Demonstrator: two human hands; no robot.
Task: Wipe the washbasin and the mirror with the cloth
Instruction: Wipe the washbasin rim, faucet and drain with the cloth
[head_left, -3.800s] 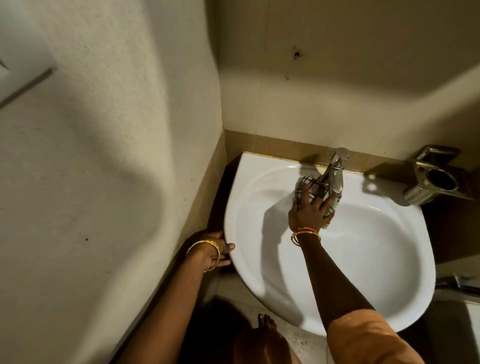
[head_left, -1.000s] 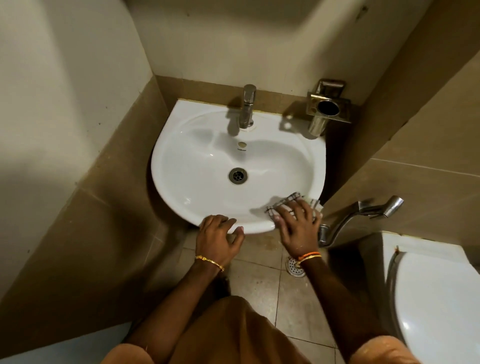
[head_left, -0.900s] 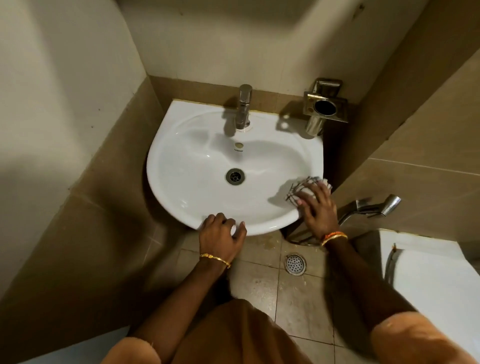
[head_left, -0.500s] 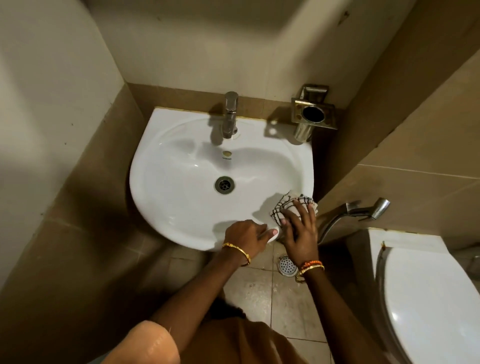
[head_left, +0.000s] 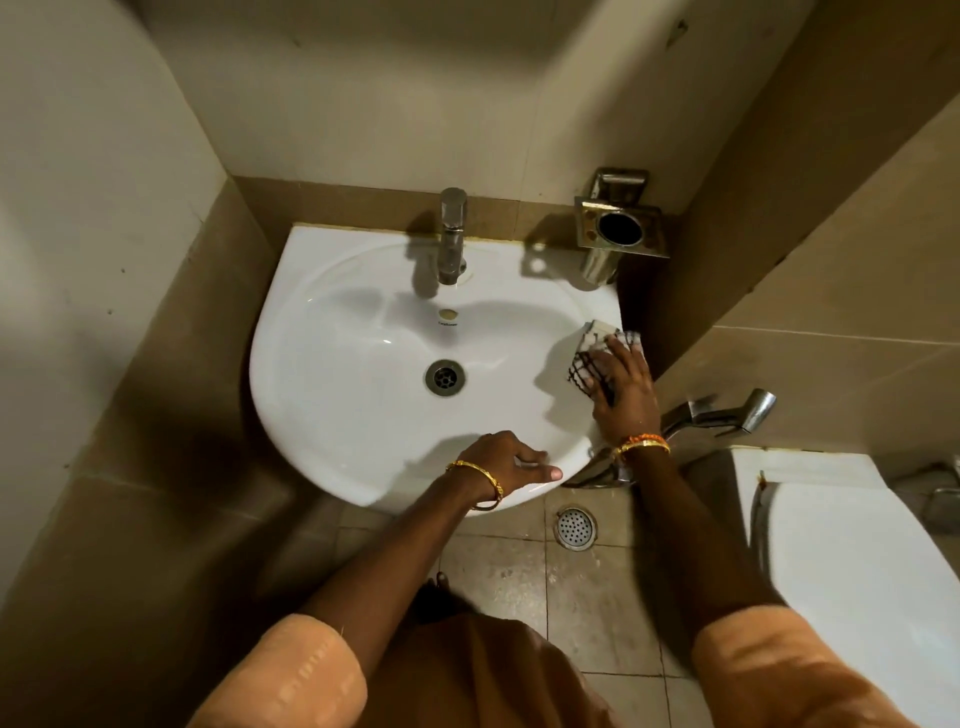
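Note:
The white washbasin is fixed in a corner, with a steel tap at its back and a drain in the bowl. A white cloth with dark checks lies on the basin's right rim. My right hand presses flat on that cloth. My left hand rests on the front rim, fingers spread, holding nothing. No mirror is in view.
A steel tumbler holder hangs on the wall behind the basin's right corner. A steel spray tap juts from the right wall. A white toilet stands at the right. A floor drain sits under the basin.
My right hand has slid the cloth from the front-right rim further back along the right rim. My left hand stays on the front rim, shifted a little right of its earlier spot.

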